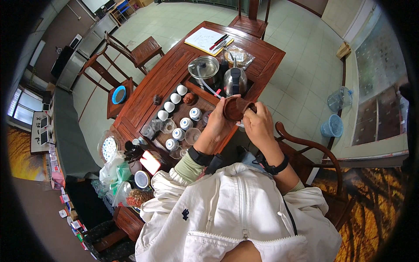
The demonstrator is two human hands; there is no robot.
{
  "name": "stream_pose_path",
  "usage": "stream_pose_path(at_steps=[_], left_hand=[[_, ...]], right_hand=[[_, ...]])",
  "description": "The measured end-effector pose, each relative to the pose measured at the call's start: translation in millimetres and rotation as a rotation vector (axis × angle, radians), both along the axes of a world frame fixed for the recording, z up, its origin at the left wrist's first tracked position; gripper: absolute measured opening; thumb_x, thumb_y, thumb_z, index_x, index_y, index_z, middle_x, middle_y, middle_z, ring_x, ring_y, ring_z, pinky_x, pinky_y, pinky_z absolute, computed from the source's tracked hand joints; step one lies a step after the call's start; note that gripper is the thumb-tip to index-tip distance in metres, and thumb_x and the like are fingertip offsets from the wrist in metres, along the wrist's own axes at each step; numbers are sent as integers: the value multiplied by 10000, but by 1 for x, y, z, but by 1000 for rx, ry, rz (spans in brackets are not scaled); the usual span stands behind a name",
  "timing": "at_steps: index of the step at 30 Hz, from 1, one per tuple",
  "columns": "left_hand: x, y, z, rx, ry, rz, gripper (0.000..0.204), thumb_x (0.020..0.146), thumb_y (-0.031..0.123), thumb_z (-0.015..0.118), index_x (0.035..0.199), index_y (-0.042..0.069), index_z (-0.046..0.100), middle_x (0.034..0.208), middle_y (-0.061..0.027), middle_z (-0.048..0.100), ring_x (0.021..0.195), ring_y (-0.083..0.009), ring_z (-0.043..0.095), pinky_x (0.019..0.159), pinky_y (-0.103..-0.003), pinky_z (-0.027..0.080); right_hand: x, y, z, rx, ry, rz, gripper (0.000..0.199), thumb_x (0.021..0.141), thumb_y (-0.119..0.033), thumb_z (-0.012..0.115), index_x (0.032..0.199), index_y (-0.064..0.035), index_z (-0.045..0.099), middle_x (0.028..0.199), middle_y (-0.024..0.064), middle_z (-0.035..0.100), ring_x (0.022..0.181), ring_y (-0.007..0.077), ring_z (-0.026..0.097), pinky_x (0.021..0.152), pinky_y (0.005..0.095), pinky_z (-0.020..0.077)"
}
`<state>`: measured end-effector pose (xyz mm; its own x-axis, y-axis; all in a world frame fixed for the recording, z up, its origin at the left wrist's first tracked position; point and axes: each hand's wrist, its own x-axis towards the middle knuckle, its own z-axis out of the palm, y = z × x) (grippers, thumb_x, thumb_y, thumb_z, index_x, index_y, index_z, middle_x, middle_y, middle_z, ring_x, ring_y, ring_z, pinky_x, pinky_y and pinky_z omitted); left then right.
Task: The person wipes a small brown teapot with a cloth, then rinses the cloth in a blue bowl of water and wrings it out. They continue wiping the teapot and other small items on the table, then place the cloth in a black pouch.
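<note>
Well, the brown bowl lies between left hand and right hand — both gripping it.

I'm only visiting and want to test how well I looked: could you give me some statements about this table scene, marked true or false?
1. The left hand and right hand meet at a brown vessel. True.

2. The blue bowl stands on the floor. False: the blue bowl sits on a chair.

3. A metal kettle stands beside a pot with a glass lid. True.

4. Both wrists are bare. False: each wears a dark band.

5. The red pen lies inside the blue bowl. False: the red pen rests on the white paper.
</note>
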<state>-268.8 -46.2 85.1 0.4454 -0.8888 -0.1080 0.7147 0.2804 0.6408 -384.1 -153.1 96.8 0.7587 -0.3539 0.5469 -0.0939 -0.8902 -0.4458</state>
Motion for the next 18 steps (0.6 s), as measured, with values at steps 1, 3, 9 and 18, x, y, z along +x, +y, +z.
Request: stream_pose_path(at_steps=[1, 3, 9, 18], left_hand=[[1, 0, 0, 20, 2, 11, 503, 1012, 432, 283, 1262, 60, 511, 1146, -67, 602, 937, -174, 599, 714, -318, 508], [3, 2, 2, 4, -2, 30, 502, 1011, 434, 288, 1257, 61, 516, 1135, -64, 603, 915, -168, 597, 698, -312, 501], [5, 1, 7, 14, -35, 55, 515, 1010, 450, 277, 1249, 64, 521, 1108, -65, 607, 884, -165, 592, 660, -300, 485], [11, -1, 7, 30, 12, 120, 516, 1007, 452, 299, 1227, 49, 534, 1091, -85, 620, 907, -188, 616, 705, -323, 518]], right_hand=[[0, -1, -1, 2, 6, -2, 117, 764, -56, 583, 867, -23, 626, 868, 154, 505, 834, 344, 530, 711, 434, 451], [-2, -3, -2, 16, 16, 14, 125, 761, -52, 580, 872, -18, 627, 866, 153, 503, 829, 343, 529, 706, 431, 451], [-3, -3, -2, 37, 1, 36, 128, 747, -36, 565, 853, -12, 635, 853, 149, 502, 825, 335, 528, 699, 430, 449], [-4, 3, -4, 109, -86, 135, 101, 745, -52, 584, 796, 10, 646, 806, 133, 517, 765, 317, 544, 654, 415, 455]])
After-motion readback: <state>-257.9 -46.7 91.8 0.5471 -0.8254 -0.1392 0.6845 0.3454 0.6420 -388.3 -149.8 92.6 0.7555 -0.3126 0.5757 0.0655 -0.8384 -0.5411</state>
